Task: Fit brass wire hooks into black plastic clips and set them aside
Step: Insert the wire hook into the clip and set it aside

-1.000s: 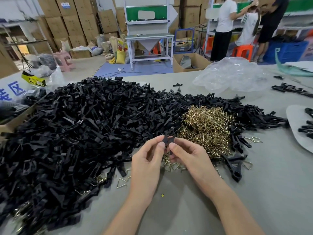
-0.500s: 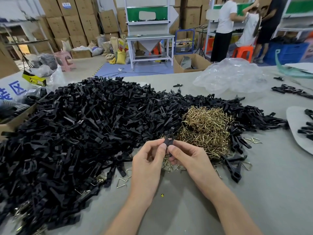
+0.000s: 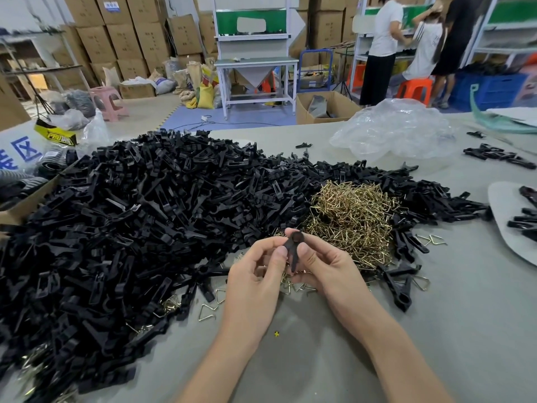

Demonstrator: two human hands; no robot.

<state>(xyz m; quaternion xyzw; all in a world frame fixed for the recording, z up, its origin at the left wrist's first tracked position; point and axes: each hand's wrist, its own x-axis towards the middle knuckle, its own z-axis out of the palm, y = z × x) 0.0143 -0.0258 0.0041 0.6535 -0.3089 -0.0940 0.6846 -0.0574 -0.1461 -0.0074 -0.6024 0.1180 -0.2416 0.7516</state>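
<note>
- Stacked cardboard boxes (image 3: 122, 39) line the far wall behind a grey worktop (image 3: 450, 330).
- Black clip pile (image 3: 145, 216) covers its left; brass hook heap (image 3: 351, 219) lies just right of centre.
- Left hand (image 3: 255, 274) and right hand (image 3: 325, 266) pinch one black clip (image 3: 294, 248) between curled fingers, above the worktop, near the heap.

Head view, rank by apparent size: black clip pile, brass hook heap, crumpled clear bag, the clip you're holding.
1. black clip pile, largest by far
2. clear bag and brass hook heap look alike; the bag lies farther off, so unranked
3. held clip, smallest
</note>
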